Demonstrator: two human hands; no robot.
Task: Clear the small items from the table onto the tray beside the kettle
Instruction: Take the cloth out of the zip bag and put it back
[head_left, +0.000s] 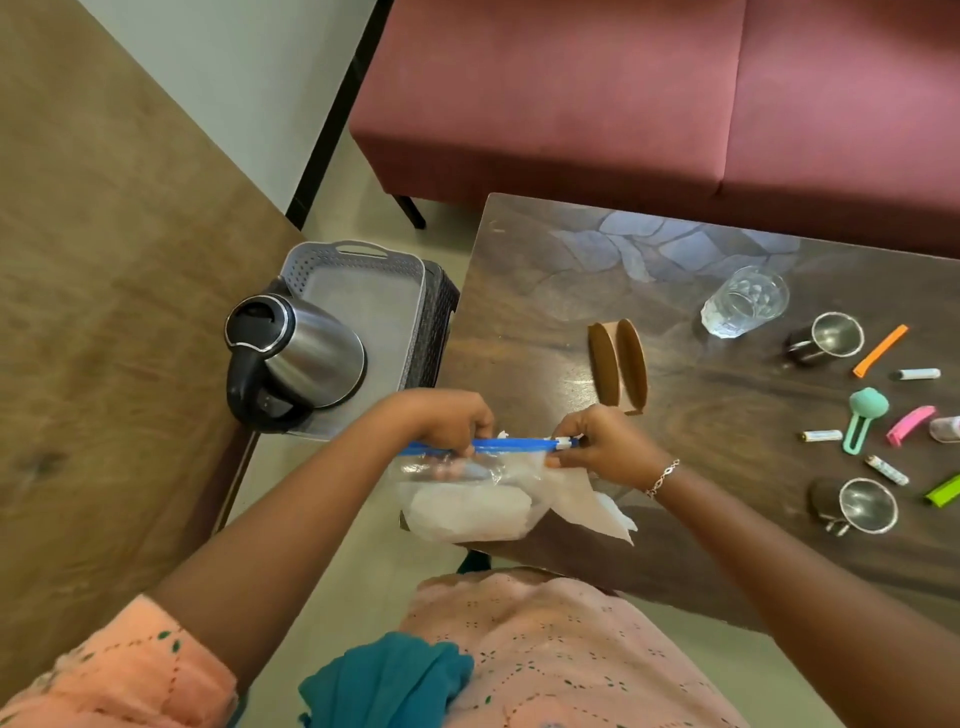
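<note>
Tray under kettle; zip bag just in front; cups, batteries aside

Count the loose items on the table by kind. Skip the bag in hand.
Steel cups: 2
Batteries: 3
Plastic clips: 3
Glass tumbler: 1
Brown holder: 1
Teal tool: 1
Clear item cut off at the right edge, kind unclear: 1
Total: 12

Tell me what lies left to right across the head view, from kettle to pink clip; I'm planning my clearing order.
Kettle → brown holder → glass → leftmost battery → teal sponge tool → pink clip.
</note>
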